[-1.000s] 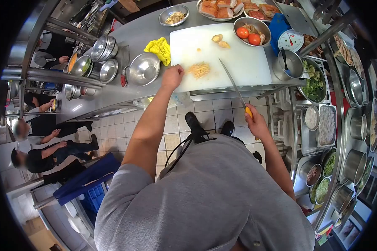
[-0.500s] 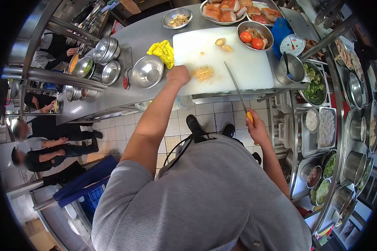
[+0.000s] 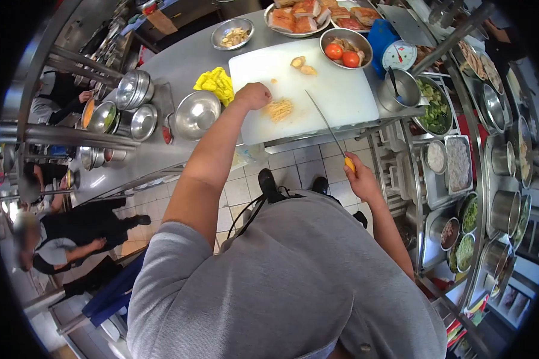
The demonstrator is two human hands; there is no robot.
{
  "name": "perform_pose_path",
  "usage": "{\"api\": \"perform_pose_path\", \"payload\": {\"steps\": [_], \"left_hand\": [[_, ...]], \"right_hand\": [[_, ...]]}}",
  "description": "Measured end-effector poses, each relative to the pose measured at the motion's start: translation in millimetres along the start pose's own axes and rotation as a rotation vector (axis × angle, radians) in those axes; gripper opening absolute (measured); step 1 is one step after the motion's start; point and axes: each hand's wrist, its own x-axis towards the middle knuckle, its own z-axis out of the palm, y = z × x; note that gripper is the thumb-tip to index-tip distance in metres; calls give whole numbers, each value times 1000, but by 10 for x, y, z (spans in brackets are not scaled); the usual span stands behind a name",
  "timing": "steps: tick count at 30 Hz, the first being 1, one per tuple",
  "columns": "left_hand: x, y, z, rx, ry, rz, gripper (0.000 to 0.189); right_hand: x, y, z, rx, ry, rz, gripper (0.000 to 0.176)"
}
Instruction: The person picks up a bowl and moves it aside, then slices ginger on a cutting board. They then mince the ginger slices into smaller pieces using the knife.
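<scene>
My right hand [image 3: 363,178] is wrapped round the yellow handle of a long kitchen knife [image 3: 327,124], its blade angled up with the tip over the white cutting board [image 3: 341,113]. My left hand [image 3: 253,96] is closed above the board's left part, beside a small pile of thin pale-yellow strips [image 3: 279,110], which look like ginger. Whatever its fingers pinch is too small to make out. Farther up the board lie pieces of ginger root [image 3: 305,67], with one small bit [image 3: 273,81] nearer my left hand.
Left of the board are an empty steel bowl [image 3: 197,115] and a yellow cloth [image 3: 215,84]. Behind stand a bowl with sliced pieces [image 3: 236,37], a bowl with tomatoes [image 3: 351,58], trays of meat [image 3: 305,25] and a scale [image 3: 399,55]. Shelves line the right; people stand at left.
The view has shifted, so the board and bowls sit farther left. My left hand has moved up slightly beside the strips. My right hand still holds the knife.
</scene>
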Motion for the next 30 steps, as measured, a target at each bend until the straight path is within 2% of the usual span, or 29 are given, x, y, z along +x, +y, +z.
{"api": "perform_pose_path", "payload": {"steps": [1,3,5,7,8,11,15,18,20,21,23,24,26,27,29,30], "left_hand": [[49,-18,40,-32,-4,67,32],[77,-21,94,-84,-9,83,34],[22,47,153,-133,-16,89,37],[-263,295,191,-135,165,53,52],[-379,377,260,-143,160,56,52],[-554,408,485,-32,483,329,77],[-479,275,673,-151,515,377,73],[-517,281,664,-253,522,369,70],[-539,329,652,-268,693,345,57],[-535,353,623,-274,694,341,57],[-506,398,510,-185,557,314,40],[-497,463,424,-184,561,309,40],[-443,655,284,17,407,191,28],[-390,720,271,21,413,189,28],[-261,830,231,196,223,175,25],[-214,852,228,205,233,174,25]], "right_hand": [[-9,-1,13,-8,6,12,42],[-7,8,60,18,60,-65,42],[-13,17,80,6,65,-50,42],[-25,-2,101,-4,67,-35,42],[-29,-33,113,-5,65,3,43],[-14,-153,227,-60,75,56,44],[63,-358,448,-208,106,62,47],[168,-476,454,-261,26,-3,47],[196,-509,410,-264,-4,-48,47],[201,-508,392,-224,35,-44,46],[222,-524,331,-186,76,-49,45],[212,-533,277,-156,101,10,44],[194,-472,207,-123,126,61,43],[188,-407,185,-134,149,51,43],[172,-364,134,-131,169,66,44],[159,-348,121,-127,177,55,44]]}}
